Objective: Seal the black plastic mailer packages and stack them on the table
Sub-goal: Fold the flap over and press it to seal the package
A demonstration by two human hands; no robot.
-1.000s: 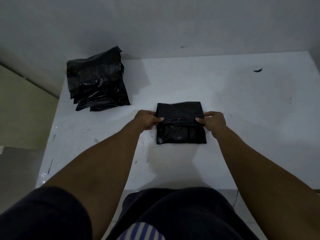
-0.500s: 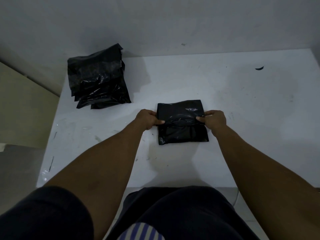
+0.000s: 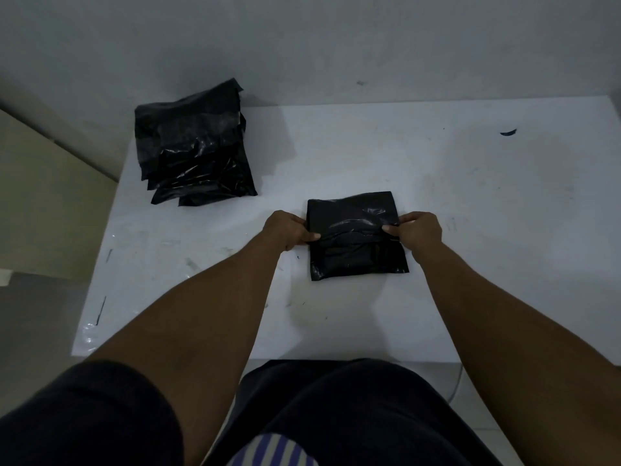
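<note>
A black plastic mailer lies flat on the white table in front of me, its flap folded over across the middle. My left hand pinches the mailer's left edge at the fold, thumb on top. My right hand pinches the right edge at the same height. A stack of several black mailers sits at the table's far left corner, against the wall.
A grey wall runs behind the table. A small dark scrap lies far right on the tabletop. The table's left edge drops to a beige floor area. My dark-clothed lap is below the near edge.
Both hands stay at the mailer's side edges along the fold. The mailer has shifted only slightly; the view has drifted a little.
</note>
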